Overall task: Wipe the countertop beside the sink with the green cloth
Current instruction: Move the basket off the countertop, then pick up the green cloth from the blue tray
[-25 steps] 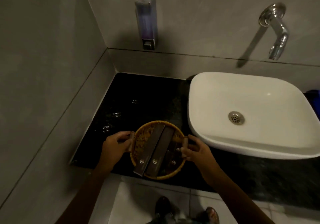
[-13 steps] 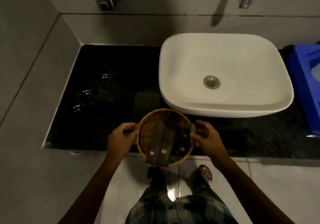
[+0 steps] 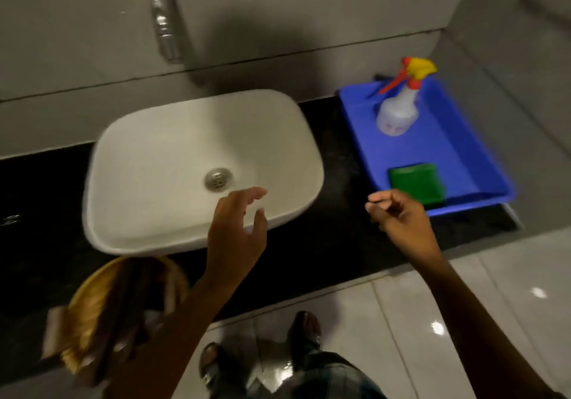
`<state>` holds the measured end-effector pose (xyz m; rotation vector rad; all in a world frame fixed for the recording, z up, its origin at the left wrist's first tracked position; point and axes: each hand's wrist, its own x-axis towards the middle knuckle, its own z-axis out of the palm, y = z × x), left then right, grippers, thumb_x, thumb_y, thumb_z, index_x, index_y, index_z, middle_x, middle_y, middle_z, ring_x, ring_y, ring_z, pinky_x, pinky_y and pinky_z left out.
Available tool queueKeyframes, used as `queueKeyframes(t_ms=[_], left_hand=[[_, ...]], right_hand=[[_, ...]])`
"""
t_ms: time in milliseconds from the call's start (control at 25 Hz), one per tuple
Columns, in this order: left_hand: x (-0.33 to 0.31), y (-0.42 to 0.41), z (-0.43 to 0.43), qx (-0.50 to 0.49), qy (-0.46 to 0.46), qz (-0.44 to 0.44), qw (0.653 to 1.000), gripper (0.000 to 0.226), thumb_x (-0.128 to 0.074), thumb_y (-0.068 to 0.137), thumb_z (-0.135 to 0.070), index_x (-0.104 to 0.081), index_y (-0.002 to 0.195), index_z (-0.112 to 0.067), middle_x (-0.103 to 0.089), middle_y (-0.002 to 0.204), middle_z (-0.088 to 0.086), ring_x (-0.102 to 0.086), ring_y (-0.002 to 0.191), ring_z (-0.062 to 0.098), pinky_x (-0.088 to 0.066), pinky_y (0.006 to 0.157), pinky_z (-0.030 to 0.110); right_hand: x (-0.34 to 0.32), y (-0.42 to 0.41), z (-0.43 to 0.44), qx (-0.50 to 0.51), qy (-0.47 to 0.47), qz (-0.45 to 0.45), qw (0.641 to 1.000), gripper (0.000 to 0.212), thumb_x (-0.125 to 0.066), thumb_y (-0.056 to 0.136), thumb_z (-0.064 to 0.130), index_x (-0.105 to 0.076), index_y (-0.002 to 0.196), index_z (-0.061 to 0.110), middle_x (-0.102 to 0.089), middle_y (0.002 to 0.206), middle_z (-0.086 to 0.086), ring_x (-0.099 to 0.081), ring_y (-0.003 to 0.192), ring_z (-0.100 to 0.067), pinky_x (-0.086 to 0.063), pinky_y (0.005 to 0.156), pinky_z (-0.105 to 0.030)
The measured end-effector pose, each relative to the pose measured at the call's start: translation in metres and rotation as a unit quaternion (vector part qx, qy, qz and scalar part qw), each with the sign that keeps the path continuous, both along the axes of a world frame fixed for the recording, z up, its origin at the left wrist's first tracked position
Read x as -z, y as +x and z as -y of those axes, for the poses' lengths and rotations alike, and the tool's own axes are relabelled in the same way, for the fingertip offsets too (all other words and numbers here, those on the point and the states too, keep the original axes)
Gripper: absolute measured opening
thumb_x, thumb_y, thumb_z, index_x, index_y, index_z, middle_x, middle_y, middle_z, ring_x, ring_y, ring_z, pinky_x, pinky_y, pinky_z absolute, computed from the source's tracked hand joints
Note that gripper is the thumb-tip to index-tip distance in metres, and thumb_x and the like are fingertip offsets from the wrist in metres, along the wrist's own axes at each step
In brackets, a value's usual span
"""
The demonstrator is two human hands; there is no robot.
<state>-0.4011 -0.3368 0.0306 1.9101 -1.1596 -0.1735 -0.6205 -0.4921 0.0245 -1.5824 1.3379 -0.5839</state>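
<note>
A folded green cloth [image 3: 417,184] lies at the near end of a blue tray [image 3: 457,151] on the black countertop [image 3: 340,244], right of the white sink [image 3: 173,151]. My right hand [image 3: 398,216] hovers just left of the cloth, fingers loosely curled, holding nothing and not touching it. In front of the sink's near rim my left hand [image 3: 238,235] is held up with fingers spread and empty. The frame is blurred by motion.
A spray bottle [image 3: 398,111] with a yellow and red trigger stands at the far end of the tray. The wicker basket [image 3: 114,312] with dark straps sits on the counter's front edge at the lower left. A chrome tap [image 3: 163,24] juts from the wall.
Both hands have let go of the wicker basket, which now rests at the counter's left front. The view has swung right, and my hands have moved right toward the blue tray.
</note>
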Motion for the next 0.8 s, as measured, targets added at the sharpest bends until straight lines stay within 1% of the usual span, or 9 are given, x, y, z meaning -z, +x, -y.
queueKeyframes(t_ms=[120,280,320,400,480,560,640,720,800], left_hand=[[0.001,-0.053,0.072,0.126,-0.001,0.027,0.992,0.019,-0.059,0.086,-0.013,-0.065,0.104,-0.019,-0.07,0.103,0.0,-0.059,0.097,0.015,-0.049,0.083,0.026],[0.037,-0.114,0.16,0.283,0.073,0.13,0.948,0.029,-0.048,0.079,-0.02,-0.069,0.099,-0.017,-0.073,0.098,0.005,-0.066,0.095,0.028,-0.053,0.086,0.039],[0.049,-0.124,0.175,0.315,0.099,0.165,0.929,0.034,-0.045,0.078,-0.02,-0.069,0.103,-0.015,-0.072,0.104,0.007,-0.065,0.101,0.029,-0.049,0.092,0.042],[0.065,-0.146,0.209,0.376,0.208,0.192,0.882,0.04,-0.048,0.082,-0.015,-0.06,0.119,-0.012,-0.063,0.125,0.008,-0.053,0.123,0.027,-0.03,0.109,0.049],[0.073,-0.159,0.23,0.405,0.288,0.211,0.842,0.043,-0.05,0.086,-0.015,-0.051,0.129,-0.01,-0.053,0.137,0.009,-0.041,0.133,0.026,-0.016,0.115,0.05],[0.079,-0.163,0.243,0.415,0.328,0.236,0.815,0.046,-0.051,0.088,-0.018,-0.046,0.133,-0.007,-0.048,0.141,0.013,-0.038,0.134,0.028,-0.014,0.115,0.05],[0.085,-0.161,0.246,0.417,0.351,0.229,0.806,0.048,-0.052,0.089,-0.02,-0.045,0.134,-0.006,-0.045,0.143,0.014,-0.037,0.135,0.028,-0.013,0.115,0.051],[0.087,-0.159,0.246,0.413,0.348,0.195,0.818,0.045,-0.05,0.089,-0.017,-0.047,0.133,-0.008,-0.047,0.142,0.013,-0.038,0.135,0.027,-0.012,0.116,0.05],[0.084,-0.152,0.244,0.402,0.318,0.15,0.845,0.041,-0.048,0.087,-0.012,-0.053,0.128,-0.011,-0.055,0.135,0.011,-0.043,0.131,0.026,-0.015,0.115,0.048]], right_hand=[[0.001,-0.06,0.084,0.078,-0.053,-0.123,0.988,0.018,-0.075,0.077,0.018,-0.068,0.093,0.014,-0.07,0.084,-0.011,-0.067,0.086,-0.023,-0.05,0.089,-0.036],[0.028,-0.09,0.162,0.055,0.024,-0.277,0.959,0.049,-0.076,0.075,0.036,-0.063,0.113,0.007,-0.068,0.118,-0.017,-0.061,0.114,-0.032,-0.045,0.095,-0.034],[0.038,-0.087,0.171,0.029,0.05,-0.303,0.951,0.064,-0.075,0.074,0.044,-0.058,0.122,0.004,-0.062,0.128,-0.018,-0.057,0.121,-0.033,-0.044,0.097,-0.035],[0.057,-0.086,0.192,0.003,0.107,-0.333,0.937,0.098,-0.073,0.068,0.06,-0.04,0.139,0.0,-0.048,0.144,-0.019,-0.047,0.131,-0.035,-0.042,0.103,-0.038],[0.068,-0.082,0.204,-0.007,0.159,-0.33,0.93,0.115,-0.074,0.062,0.064,-0.028,0.147,0.001,-0.038,0.152,-0.018,-0.042,0.136,-0.035,-0.042,0.107,-0.039],[0.073,-0.08,0.212,0.012,0.2,-0.285,0.937,0.113,-0.079,0.064,0.054,-0.025,0.149,0.003,-0.034,0.154,-0.015,-0.04,0.138,-0.033,-0.041,0.108,-0.04],[0.072,-0.073,0.21,0.039,0.235,-0.217,0.947,0.102,-0.082,0.068,0.038,-0.03,0.147,0.002,-0.04,0.15,-0.015,-0.045,0.133,-0.031,-0.043,0.105,-0.039],[0.073,-0.067,0.204,0.06,0.245,-0.16,0.954,0.084,-0.083,0.066,0.028,-0.046,0.137,0.001,-0.056,0.135,-0.016,-0.059,0.117,-0.031,-0.051,0.096,-0.039],[0.067,-0.06,0.195,0.081,0.236,-0.09,0.964,0.059,-0.08,0.068,0.017,-0.06,0.12,-0.003,-0.068,0.112,-0.016,-0.066,0.095,-0.029,-0.056,0.084,-0.039]])
